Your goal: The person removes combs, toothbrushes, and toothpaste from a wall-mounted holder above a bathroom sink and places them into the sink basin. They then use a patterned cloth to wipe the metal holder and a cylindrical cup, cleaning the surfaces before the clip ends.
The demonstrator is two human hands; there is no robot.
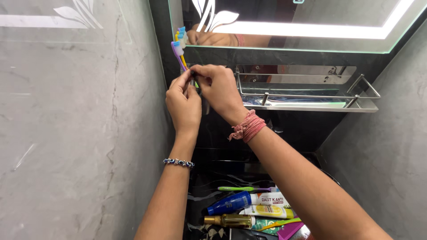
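At the bottom centre of the frame, nearest the camera, toiletries lie on a dark counter (pixel 209 178): a green toothbrush (pixel 242 189), a blue bottle (pixel 229 202), a white tube (pixel 269 199), an amber bottle (pixel 229 220) and a pink comb (pixel 291 231). Both forearms rise from there toward the upper middle. The left wrist wears a beaded bracelet (pixel 179 162), the right a bundle of pink thread (pixel 247 126). The left hand (pixel 183 103) and right hand (pixel 218 91) meet at a small dark fitting on the wall, fingertips pinched narrow around something there; what exactly they pinch is too small to tell. The purple toothbrush (pixel 178 53) stands just above and left of the fingertips, its long axis near upright and leaning a little left, bristles up, its handle running down into the pinch. The left hand lies nearer its handle; the right closes in from the right side. A yellow brush (pixel 183 60) stands close behind it. Further back, right of the hands, a steel shelf (pixel 311 106) juts from the wall, and above it hangs a lit mirror (pixel 311 26).
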